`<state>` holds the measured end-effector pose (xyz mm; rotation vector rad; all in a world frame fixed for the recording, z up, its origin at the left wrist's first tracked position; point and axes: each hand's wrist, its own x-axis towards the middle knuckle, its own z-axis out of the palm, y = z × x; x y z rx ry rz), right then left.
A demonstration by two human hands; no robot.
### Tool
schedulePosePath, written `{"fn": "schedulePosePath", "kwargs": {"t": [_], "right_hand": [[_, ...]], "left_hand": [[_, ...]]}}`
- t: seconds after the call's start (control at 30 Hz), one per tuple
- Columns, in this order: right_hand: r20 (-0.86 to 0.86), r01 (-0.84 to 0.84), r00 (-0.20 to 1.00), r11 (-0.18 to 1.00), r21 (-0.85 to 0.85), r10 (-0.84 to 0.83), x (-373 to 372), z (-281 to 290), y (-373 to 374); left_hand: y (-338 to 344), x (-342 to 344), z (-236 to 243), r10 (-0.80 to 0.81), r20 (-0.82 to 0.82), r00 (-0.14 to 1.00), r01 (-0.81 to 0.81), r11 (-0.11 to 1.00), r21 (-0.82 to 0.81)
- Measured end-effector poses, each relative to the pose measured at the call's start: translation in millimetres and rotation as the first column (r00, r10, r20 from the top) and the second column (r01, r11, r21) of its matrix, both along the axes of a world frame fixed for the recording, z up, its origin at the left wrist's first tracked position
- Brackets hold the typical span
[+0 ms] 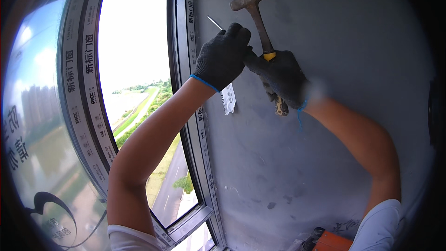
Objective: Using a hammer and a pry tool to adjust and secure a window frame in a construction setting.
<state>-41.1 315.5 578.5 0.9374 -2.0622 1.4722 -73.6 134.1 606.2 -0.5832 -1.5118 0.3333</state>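
Observation:
My gloved left hand is closed near the window frame, holding a thin metal rod whose tip points up and left toward the grey wall. My gloved right hand grips a hammer by its yellow-banded handle, head raised above both hands, and its fingers reach close to the left hand, perhaps touching it. Both gloves are dark with blue cuffs. A white printed strip hangs below the hands at the wall.
A tall framed window, with printed film on its frame and a road far below, stands on the left beside a reflective pane. The grey wall fills the right. An orange tool or case lies at the bottom.

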Motion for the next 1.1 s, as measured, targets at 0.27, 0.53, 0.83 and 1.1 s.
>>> {"fn": "schedulePosePath", "kwargs": {"t": [0.27, 0.53, 0.83, 1.1], "right_hand": [[-0.130, -0.106, 0.988, 0.985, -0.136, 0.088, -11.8, 13.5, -34.3], [0.011, -0.172, 0.984, 0.970, -0.172, 0.176, -31.5, 39.9, -69.3], [-0.385, 0.129, 0.918, 0.989, 0.074, -0.091, -72.2, 94.8, -75.4], [-0.223, 0.251, 0.944, 0.968, 0.016, -0.241, -77.4, 101.4, -92.9]], "left_hand": [[-15.0, 39.4, 3.2, -0.983, -0.065, -0.171, 0.159, -0.093, 0.983], [-97.4, -26.9, 87.1, -0.976, -0.068, 0.207, 0.280, -0.007, 0.960], [-196.8, -36.1, 207.4, -0.776, -0.047, 0.630, 0.379, 0.254, 0.890], [-220.8, -50.0, 230.2, -0.629, -0.002, 0.778, 0.325, 0.400, 0.857]]}}
